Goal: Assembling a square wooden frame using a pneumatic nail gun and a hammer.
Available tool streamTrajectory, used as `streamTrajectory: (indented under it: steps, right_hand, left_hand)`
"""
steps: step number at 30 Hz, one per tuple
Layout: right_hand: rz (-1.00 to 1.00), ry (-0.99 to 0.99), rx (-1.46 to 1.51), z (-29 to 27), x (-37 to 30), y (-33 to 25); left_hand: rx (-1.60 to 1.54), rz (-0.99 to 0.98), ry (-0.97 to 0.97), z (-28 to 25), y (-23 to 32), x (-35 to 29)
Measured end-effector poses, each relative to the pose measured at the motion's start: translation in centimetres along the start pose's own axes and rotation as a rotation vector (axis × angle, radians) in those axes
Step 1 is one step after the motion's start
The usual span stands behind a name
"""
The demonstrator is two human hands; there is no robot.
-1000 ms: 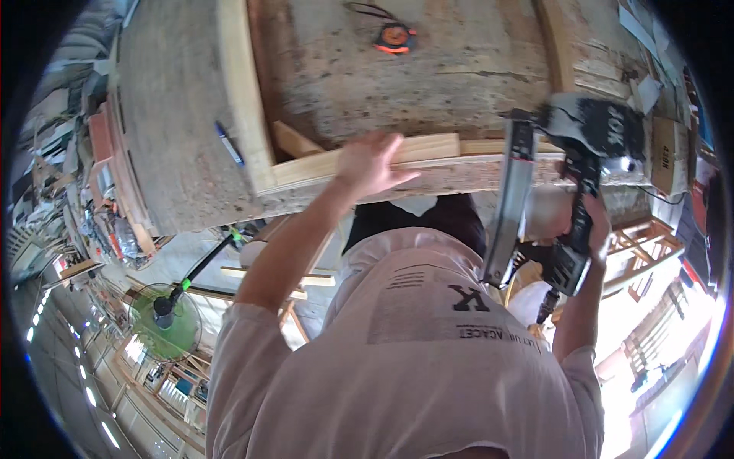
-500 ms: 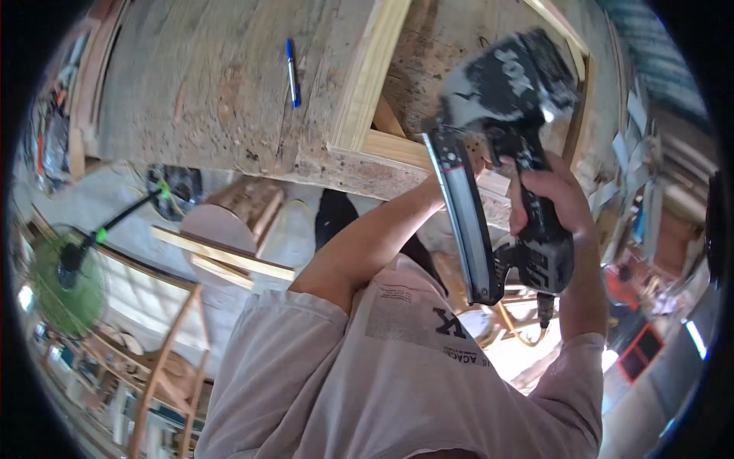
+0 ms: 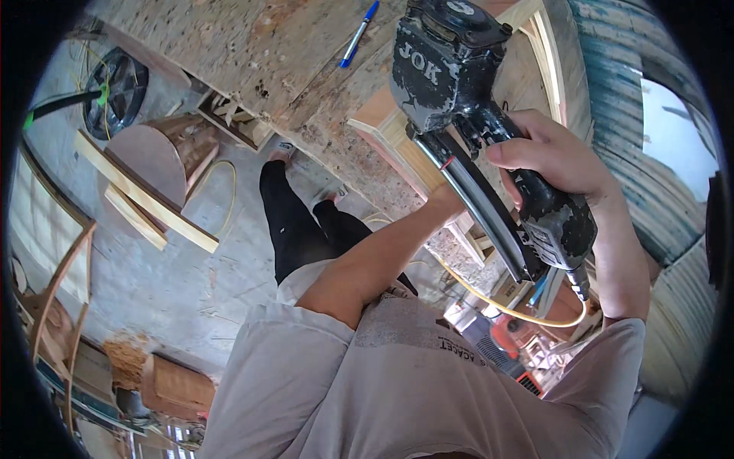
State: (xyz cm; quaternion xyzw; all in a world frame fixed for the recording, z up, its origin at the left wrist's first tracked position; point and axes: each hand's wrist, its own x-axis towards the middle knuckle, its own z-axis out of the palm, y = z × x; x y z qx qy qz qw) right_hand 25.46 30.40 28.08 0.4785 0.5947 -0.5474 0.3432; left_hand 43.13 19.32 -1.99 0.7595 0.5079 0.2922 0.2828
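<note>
My right hand (image 3: 554,157) is closed round the black handle of a scuffed pneumatic nail gun (image 3: 440,73), thumb across the grip. The tool is raised over the workbench edge, its slanted magazine pointing down toward my chest. A yellow air hose (image 3: 527,315) loops from the end of its handle. Beneath the tool lies a pale wooden frame (image 3: 386,118) on the workbench (image 3: 252,53). My left forearm (image 3: 390,252) reaches toward that frame; the magazine hides the left hand, so its fingers cannot be made out.
A blue-and-white pen (image 3: 358,34) lies on the bench. On the floor to the left, wood strips (image 3: 141,187) rest across a round wooden piece (image 3: 145,157), near a black fan (image 3: 115,92). Corrugated metal sheeting (image 3: 623,69) stands at the right.
The view has turned, and the pen and bench have shifted up and right. The nail gun, still in my right hand, has tilted and sits higher in the picture.
</note>
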Motion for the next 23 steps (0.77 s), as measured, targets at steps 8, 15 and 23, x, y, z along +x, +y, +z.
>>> streamTrajectory:
  steps: [8,15,23]
  right_hand:
    - [0.019,-0.016,-0.126,1.1,1.4,-1.7]
    - [0.096,0.011,-0.161,1.2,1.3,-2.0]
    - [0.08,0.061,-0.108,1.2,-0.2,-2.5]
  left_hand:
    - [0.052,0.031,-0.113,0.8,0.6,1.4]
    - [0.101,0.096,-0.241,1.6,0.5,0.4]
    - [0.163,0.143,-0.343,1.7,0.5,0.7]
